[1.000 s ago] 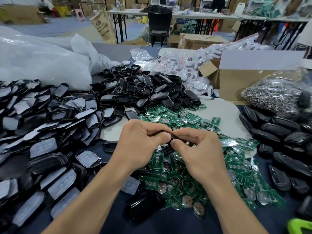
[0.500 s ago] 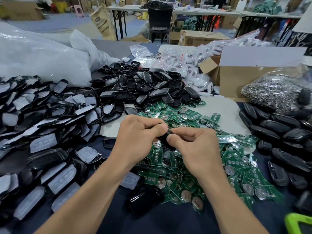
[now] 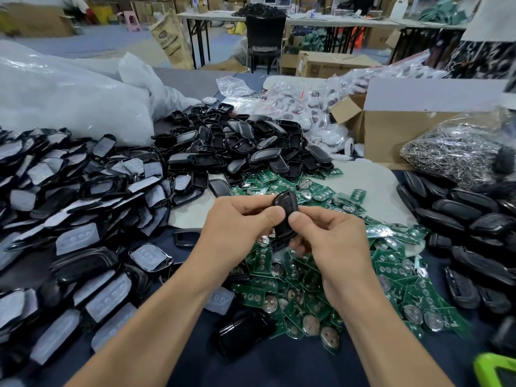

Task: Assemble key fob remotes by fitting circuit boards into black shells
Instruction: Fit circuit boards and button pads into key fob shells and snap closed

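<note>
Both hands meet above the middle of the dark blue desk [image 3: 279,367] on one glossy black oval plastic key fob shell [image 3: 285,203]. The left hand [image 3: 237,230] is curled in, with its thumb pressing on the near face of the shell. The right hand [image 3: 335,247] pinches the same shell from the other side. Its thumb tip lies just beside the left thumb and its curled fingers sit under the shell. The shell stands nearly upright with its rounded upper end showing above the two thumbs. Its lower part is hidden between the hands, so whether a board sits inside cannot be told.

Directly below the hands lies a loose heap of green rectangular circuit boards with round silver coin cells [image 3: 391,275]. Behind it is a pile of empty black plastic shell halves [image 3: 245,146]. To the left is a spread of black frames with translucent white rubber button pads [image 3: 83,219], and to the right a pile of closed black fobs [image 3: 460,216]. One more shiny black fob [image 3: 243,333] lies on the desk between the forearms. A brown cardboard box [image 3: 391,138] and a clear bag of small metal rings [image 3: 452,152] stand at the far right.
</note>
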### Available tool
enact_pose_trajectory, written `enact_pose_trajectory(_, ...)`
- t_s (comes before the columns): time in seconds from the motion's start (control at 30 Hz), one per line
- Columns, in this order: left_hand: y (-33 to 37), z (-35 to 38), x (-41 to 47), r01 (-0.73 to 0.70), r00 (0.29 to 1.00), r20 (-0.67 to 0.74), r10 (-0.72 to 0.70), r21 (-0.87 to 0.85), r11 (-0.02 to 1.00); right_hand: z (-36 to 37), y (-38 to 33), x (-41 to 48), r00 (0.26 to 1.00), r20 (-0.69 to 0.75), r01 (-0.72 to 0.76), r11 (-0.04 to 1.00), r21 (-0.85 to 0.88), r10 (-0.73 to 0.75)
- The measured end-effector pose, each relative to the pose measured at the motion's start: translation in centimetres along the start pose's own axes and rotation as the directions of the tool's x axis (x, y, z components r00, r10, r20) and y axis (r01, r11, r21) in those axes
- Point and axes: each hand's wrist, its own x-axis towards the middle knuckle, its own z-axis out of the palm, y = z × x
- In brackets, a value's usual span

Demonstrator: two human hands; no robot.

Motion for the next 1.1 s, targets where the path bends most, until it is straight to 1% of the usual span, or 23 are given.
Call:
enact_pose_trajectory(0.1,0.11,-0.07,0.09,0.043,0.998,0.039,-0.038,-0.139,0.989,0.05,-0.21,-0.10,0.996,0.080,-0.033,0.997,0.064,0.028)
enact_pose_trajectory(0.13,0.11,-0.02,0.11,0.043,0.999,0.036,-0.039,-0.140,0.989,0.06,-0.29,-0.16,0.994,0.109,-0.030,0.998,0.063,0.023)
enact_pose_trajectory(0.23,-0.04,0.22,-0.03,-0.014,1.000,0.018,0.015,-0.037,0.999,0.06,-0.37,-0.25,0.988,0.151,-0.007,1.000,0.027,0.003)
enact_pose_trajectory(0.3,-0.16,0.39,-0.09,-0.042,0.999,0.010,0.042,-0.012,0.999,0.03,-0.34,-0.27,0.989,0.146,0.004,1.000,0.016,-0.006)
enact_pose_trajectory(0.4,-0.20,0.56,-0.04,-0.041,0.999,-0.021,0.040,-0.029,0.999,0.03,-0.09,-0.24,0.990,0.139,0.012,1.000,0.000,-0.012)
enact_pose_trajectory(0.6,-0.12,0.25,0.11,0.048,0.998,-0.047,-0.052,-0.080,0.996,0.16,0.18,-0.23,0.989,0.146,0.032,0.999,-0.026,-0.028)
enact_pose_trajectory(0.87,0.28,0.08,0.00,0.077,0.995,-0.057,-0.083,-0.098,0.992,0.21,0.27,-0.46,0.987,0.162,0.016,1.000,0.007,-0.017)
enact_pose_trajectory(0.97,0.39,0.27,-0.06,0.088,0.996,-0.018,-0.090,-0.107,0.990,0.34,0.06,-0.53,0.989,0.150,0.007,0.999,0.048,-0.014)
enact_pose_trajectory(1.1,0.53,0.35,-0.26,0.077,0.997,-0.011,-0.079,-0.136,0.988,0.39,-0.34,-0.42,0.995,0.094,-0.043,0.981,0.187,0.025)
